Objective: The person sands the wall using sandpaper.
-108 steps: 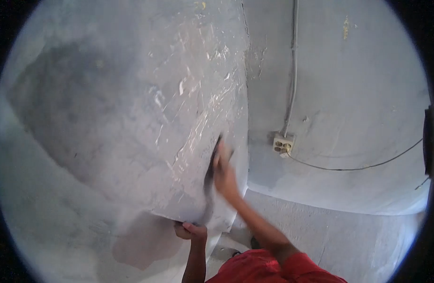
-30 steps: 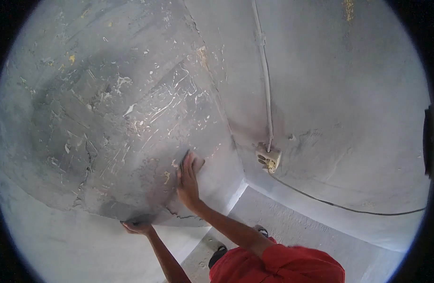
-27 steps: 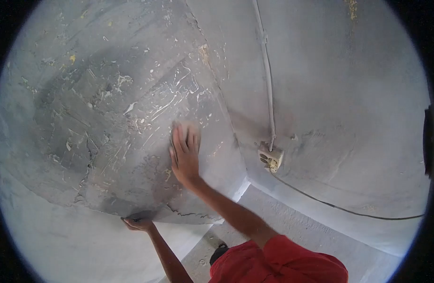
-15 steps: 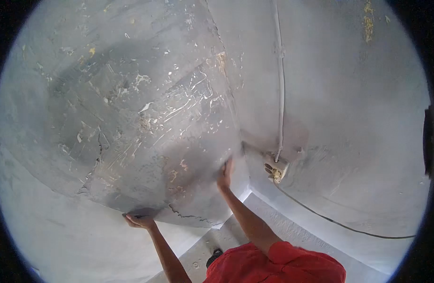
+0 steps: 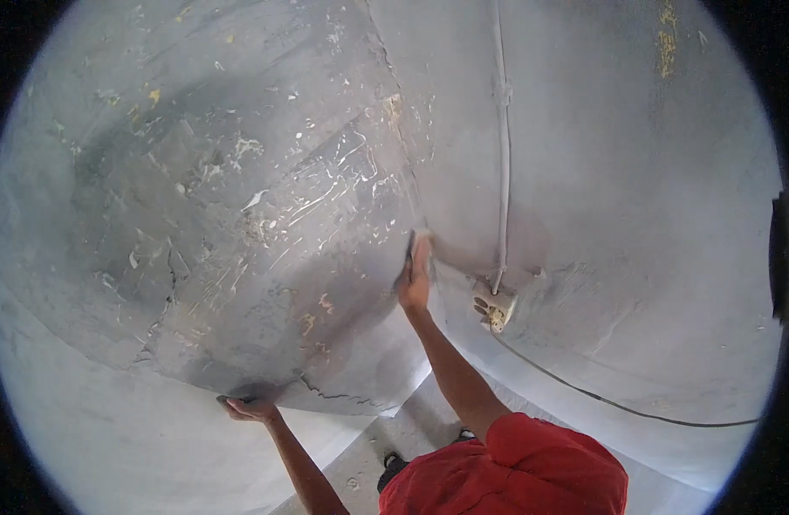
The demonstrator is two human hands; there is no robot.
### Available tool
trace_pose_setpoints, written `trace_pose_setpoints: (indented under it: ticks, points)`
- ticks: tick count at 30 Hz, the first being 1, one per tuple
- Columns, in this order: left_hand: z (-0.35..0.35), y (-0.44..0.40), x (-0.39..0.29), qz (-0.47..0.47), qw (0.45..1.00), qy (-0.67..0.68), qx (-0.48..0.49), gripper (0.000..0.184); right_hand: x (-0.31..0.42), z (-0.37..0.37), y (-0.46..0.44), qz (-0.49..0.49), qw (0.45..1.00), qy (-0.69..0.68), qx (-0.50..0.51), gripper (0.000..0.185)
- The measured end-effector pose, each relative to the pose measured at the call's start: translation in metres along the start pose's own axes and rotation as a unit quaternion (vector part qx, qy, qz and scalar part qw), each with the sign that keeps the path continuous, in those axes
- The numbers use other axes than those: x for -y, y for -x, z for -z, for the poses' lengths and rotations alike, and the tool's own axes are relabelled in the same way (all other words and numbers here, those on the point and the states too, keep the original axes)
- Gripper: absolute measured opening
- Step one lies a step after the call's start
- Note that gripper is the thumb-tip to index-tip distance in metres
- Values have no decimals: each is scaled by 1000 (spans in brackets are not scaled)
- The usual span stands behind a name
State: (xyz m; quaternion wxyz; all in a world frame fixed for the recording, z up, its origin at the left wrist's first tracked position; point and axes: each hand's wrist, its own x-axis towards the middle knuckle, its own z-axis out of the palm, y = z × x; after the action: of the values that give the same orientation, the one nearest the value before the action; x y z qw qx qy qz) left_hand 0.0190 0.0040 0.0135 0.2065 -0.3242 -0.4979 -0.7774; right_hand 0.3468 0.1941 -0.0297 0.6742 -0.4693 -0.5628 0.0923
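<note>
My right hand (image 5: 417,279) is raised against the rough grey wall (image 5: 240,300), close to the corner. Its fingers close round a flat sanding pad (image 5: 413,243), of which a dark edge and a pale face show. Lower left, my left hand (image 5: 250,408) is at the bottom edge of the rough wall section, fingers curled at a small dark object (image 5: 225,401) too hidden to name. Pale scratches, chips and yellowish patches mark the wall, and a crack runs along its lower part.
A socket box (image 5: 495,307) sits on the right wall under a vertical conduit (image 5: 504,172). From it a thin cable (image 5: 600,398) runs right. Below are the grey floor (image 5: 360,476) and my feet. A dark object (image 5: 780,257) stands at the far right edge.
My right hand has moved from mid-wall rightward to the corner, then up along it. My left hand has stayed at the lower edge since about a second ago. The view has shifted.
</note>
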Motion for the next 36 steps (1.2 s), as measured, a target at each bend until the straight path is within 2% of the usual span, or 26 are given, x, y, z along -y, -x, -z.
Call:
trace_pose_setpoints:
  ticks: [2,4,5,6,8,9,11,13,14,15,17,18,20,21,22,23,24,26,27,29,31,34,36]
  points:
    - [5,-2,6,17,1000,-4,13,43,-21,-1,31,-97,995,38,-2,52]
    - [2,-1,-5,46,999,-15,5,43,-14,4,33,-123,991,51,8,52]
    - [6,-2,6,5,999,-43,6,44,-11,9,35,-143,988,64,11,51]
    - [7,-1,2,6,999,-46,4,44,-7,13,39,-143,988,65,15,51]
    - [-1,0,-11,34,999,-7,24,48,-5,14,47,-333,923,105,161,50]
    - [-7,1,-15,34,999,-13,19,48,-7,15,56,-331,923,104,168,50]
    - [-9,2,-15,15,1000,14,-13,41,-33,9,88,-318,911,81,249,54]
    - [12,4,59,-57,994,-89,-26,41,-28,5,102,-294,918,83,253,57]
    - [-5,1,-1,8,1000,-13,-18,42,-21,-4,109,-273,926,90,243,59]
    - [1,0,8,65,997,37,16,42,14,-1,102,-322,921,18,217,60]
    - [-2,-5,-14,33,999,16,22,42,99,12,84,-281,941,-139,127,60]
    - [-5,-5,-22,8,999,7,40,42,113,6,82,-280,940,-144,134,60]
    - [-3,-2,-9,5,999,-29,17,42,135,-3,83,-103,992,-10,66,62]
    - [-1,1,-1,5,998,-59,-1,41,147,-5,83,-104,992,-11,67,62]
    - [-2,0,-10,4,998,-58,0,41,163,-6,81,-97,984,75,130,64]
    - [-3,-4,-28,45,999,-1,23,41,174,-9,81,-88,965,160,189,65]
    - [-6,-7,-39,87,993,58,49,41,182,-15,84,-90,965,163,183,65]
    - [-6,-7,-40,87,992,68,62,41,197,-24,100,-54,983,53,169,67]
    - [-5,-8,-38,86,991,74,69,41,206,-30,111,-57,984,61,158,67]
    - [3,-4,-19,87,990,59,91,42,224,-42,143,-101,976,-27,191,67]
    - [6,-4,-11,84,989,46,114,43,233,-57,180,-93,973,-30,209,67]
    - [8,-3,-12,65,988,14,137,45,247,-75,210,-73,982,-69,158,67]
    - [7,-3,-5,33,992,16,123,48,251,-89,212,-98,984,-61,133,67]
